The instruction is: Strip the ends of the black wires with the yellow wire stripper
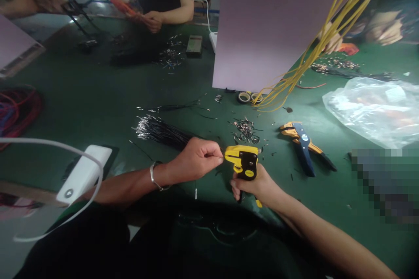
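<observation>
My right hand (253, 183) is wrapped around the handles of a yellow and black wire stripper (244, 161), its jaws pointing left. Close in front of those jaws, my left hand (201, 159) is closed in a pinch. A thin black wire (195, 192) with a silvery end hangs below that hand and appears to be held in it; the part inside the fingers is hidden. Behind my left hand lies a bundle of black wires (163, 133) with bright metal ends. Short stripped scraps (245, 130) are piled just beyond the stripper.
A second, blue and orange wire stripper (303, 139) lies to the right, near a clear plastic bag (373, 107). Yellow wires (314, 54) drape beside an upright panel (258, 26), with tape rolls (244, 97) at its foot. A white power strip (84, 174) is left. Co-workers' hands (153, 21) work opposite.
</observation>
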A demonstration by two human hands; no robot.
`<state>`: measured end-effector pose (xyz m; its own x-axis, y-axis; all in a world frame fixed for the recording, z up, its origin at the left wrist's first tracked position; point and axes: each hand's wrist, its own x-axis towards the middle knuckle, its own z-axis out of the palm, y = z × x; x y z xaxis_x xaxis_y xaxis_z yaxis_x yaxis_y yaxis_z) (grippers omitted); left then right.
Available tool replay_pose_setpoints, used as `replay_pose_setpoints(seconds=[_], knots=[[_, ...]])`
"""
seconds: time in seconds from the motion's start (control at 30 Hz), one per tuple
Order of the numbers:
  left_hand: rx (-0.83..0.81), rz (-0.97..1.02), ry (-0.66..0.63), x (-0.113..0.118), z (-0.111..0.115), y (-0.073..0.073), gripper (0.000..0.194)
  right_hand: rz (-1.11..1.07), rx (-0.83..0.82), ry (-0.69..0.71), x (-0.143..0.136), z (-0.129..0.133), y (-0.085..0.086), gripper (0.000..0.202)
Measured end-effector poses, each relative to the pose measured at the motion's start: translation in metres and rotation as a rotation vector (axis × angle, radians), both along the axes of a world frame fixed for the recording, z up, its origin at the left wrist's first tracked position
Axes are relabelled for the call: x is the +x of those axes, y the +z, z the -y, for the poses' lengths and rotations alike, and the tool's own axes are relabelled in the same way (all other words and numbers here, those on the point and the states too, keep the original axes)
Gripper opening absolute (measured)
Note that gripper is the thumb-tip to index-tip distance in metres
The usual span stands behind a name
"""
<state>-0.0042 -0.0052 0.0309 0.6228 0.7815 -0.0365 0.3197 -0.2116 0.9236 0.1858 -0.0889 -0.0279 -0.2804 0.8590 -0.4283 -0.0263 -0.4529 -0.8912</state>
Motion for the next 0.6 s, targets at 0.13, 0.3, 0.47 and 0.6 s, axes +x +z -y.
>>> replay_pose_setpoints(seconds=[0.13,0.3,0.47,0.6], knots=[[0.03,-0.028,0.035,0.0,-0.002,0.0,0.016,-0.003,-0.002,-0.005,0.001,0.001,-0.001,0.013],[-0.067,-0.074,0.082,0.0,-0.01,-0.005,0.011,-0.024,-0.003,-0.037,0.001,0.001,-0.002,0.014],[-0.062,-0.052,0.072,0.001,-0.011,-0.009,0.011,-0.016,0.004,-0.044,0.001,0.0,-0.004,0.015],[-0.143,-0.074,0.081,0.002,-0.013,-0.008,0.01,-0.021,0.004,-0.031,0.0,0.0,-0.003,0.015]])
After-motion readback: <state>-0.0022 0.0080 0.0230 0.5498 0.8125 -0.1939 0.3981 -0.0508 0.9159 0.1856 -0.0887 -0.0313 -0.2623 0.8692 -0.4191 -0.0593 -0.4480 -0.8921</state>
